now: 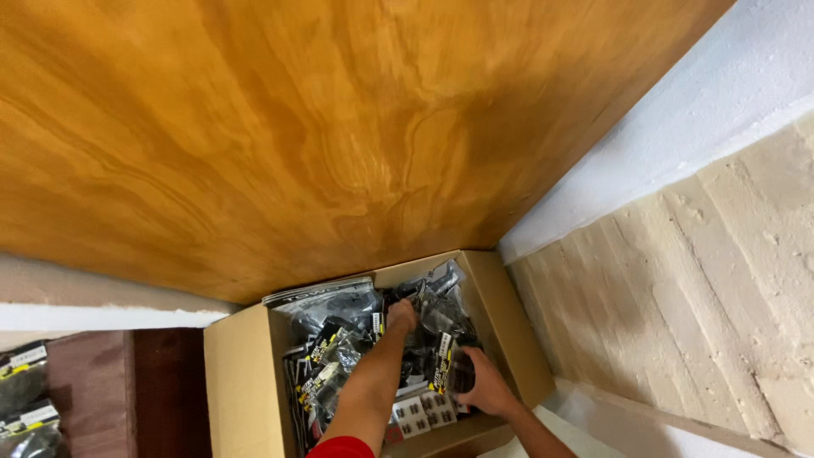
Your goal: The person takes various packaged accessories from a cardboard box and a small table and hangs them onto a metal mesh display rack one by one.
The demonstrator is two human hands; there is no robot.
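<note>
The left hand's (402,315) fingers curl down among glossy black plastic packets (339,348) near the far end of an open brown cardboard box (233,382); whether they pinch one or just press in can't be told, too small & blurred. The right hand (485,386) lies nearer the box's right wall, fingers wrapped over a dark packet (454,371) w/ yellow-and-white label; grip looks closed on it, though the fingertips are hidden underneath.

Judged from this, the sorting goes best w/ one hand steadying the heap while the other lifts a single packet by its edge; slick film slides, so a firm pinch at the sealed header beats a flat press.

Packets are crinkly, reflective, irregular, piled loosely & overlapping; a few small white cards w/ dark squares (424,414) sit at the near end; box walls matte, stiff, flaps upright. Above: smooth varnished orange-brown wood panel (322,127); right: rough pale plastered wall (704,280).
</note>
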